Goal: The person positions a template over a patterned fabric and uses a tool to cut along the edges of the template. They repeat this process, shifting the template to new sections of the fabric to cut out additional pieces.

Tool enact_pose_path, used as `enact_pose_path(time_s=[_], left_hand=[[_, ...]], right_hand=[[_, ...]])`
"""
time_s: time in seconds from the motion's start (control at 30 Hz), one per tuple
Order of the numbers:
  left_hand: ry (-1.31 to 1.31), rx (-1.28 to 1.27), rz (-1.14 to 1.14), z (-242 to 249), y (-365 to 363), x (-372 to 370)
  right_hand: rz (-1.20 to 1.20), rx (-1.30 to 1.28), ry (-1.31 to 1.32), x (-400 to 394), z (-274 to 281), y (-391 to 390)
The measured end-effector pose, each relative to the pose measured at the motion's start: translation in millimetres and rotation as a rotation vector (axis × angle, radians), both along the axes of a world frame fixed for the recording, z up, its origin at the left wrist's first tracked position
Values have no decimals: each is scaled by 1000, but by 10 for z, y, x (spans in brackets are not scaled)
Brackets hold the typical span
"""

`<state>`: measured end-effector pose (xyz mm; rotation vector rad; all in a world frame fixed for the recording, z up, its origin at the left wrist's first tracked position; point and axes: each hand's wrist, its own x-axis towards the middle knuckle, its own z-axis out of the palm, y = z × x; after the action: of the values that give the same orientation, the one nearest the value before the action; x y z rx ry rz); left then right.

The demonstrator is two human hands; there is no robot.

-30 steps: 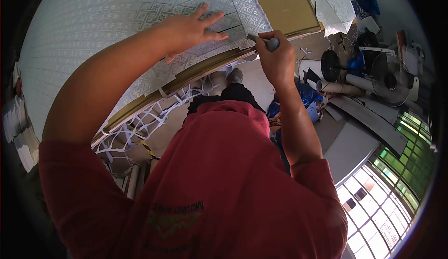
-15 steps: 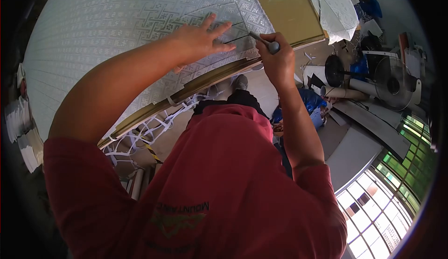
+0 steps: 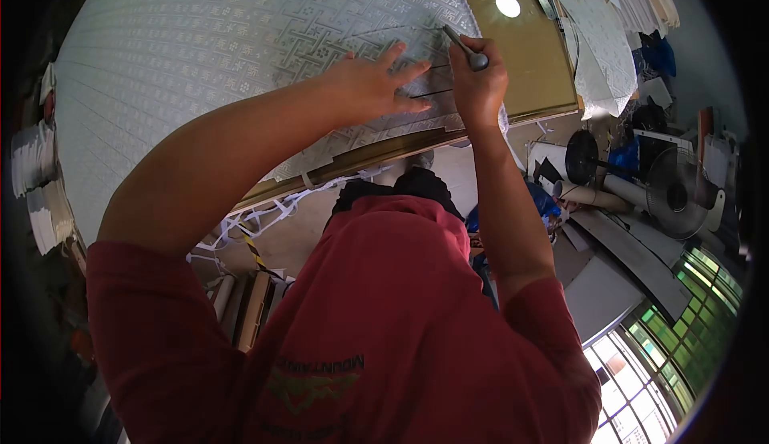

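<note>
My left hand (image 3: 370,88) lies palm down with its fingers spread on a translucent template (image 3: 423,45) marked with dark lines. Under it is pale silvery fabric (image 3: 264,32) with a woven geometric pattern. My right hand (image 3: 481,84) is closed round a slim tool (image 3: 477,60) with a grey bulb-shaped handle end; its kind does not show clearly. The tool's thin tip is at the template's far right corner, beyond my left fingertips.
The fabric covers a table with a brown top (image 3: 525,60) and wooden edge (image 3: 392,150) before me. At right are more patterned fabric (image 3: 597,52), a standing fan (image 3: 677,192) and cardboard tubes (image 3: 593,196). White straps (image 3: 300,197) hang below the edge.
My right hand has moved the tool away from my body along the template's right side, up to its far corner. My left hand stays spread on the template. The whole view has shifted slightly.
</note>
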<state>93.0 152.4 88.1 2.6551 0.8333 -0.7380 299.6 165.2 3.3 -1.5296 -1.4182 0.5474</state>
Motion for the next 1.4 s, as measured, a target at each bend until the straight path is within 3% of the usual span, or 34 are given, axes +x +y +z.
enact_pose_path(time_s=[0.1, 0.27, 0.47, 0.57, 0.8, 0.93, 1.0, 1.13, 1.27, 1.33, 1.4], left_hand=[[-148, 146, -15, -158, -61, -85], [-188, 144, 7, -240, -67, -110], [-215, 205, 0, -316, -99, -122], [-204, 198, 17, -226, -93, -103], [-68, 113, 57, -215, -48, -19], [-71, 55, 151, -219, -57, 12], [-54, 28, 147, -172, -43, 12], [-54, -81, 227, -139, -21, 38], [-74, -41, 217, -204, -35, 13], [-84, -18, 217, -158, -25, 41], [12, -35, 182, -112, -7, 75]], right_hand=[[-6, 22, 2, -10, -32, -16], [26, 54, 33, 49, -142, 58], [189, -106, 223, 310, -178, 205], [373, -249, 156, 508, 65, 423], [1048, -592, -19, 778, 553, 1336], [1216, -553, -58, 735, 530, 1601], [1278, -415, -42, 712, 490, 1645], [1390, -459, 89, 580, 260, 1731], [1402, -480, 131, 535, 193, 1698], [1395, -368, 110, 509, 170, 1670], [1392, -370, 103, 493, 121, 1671]])
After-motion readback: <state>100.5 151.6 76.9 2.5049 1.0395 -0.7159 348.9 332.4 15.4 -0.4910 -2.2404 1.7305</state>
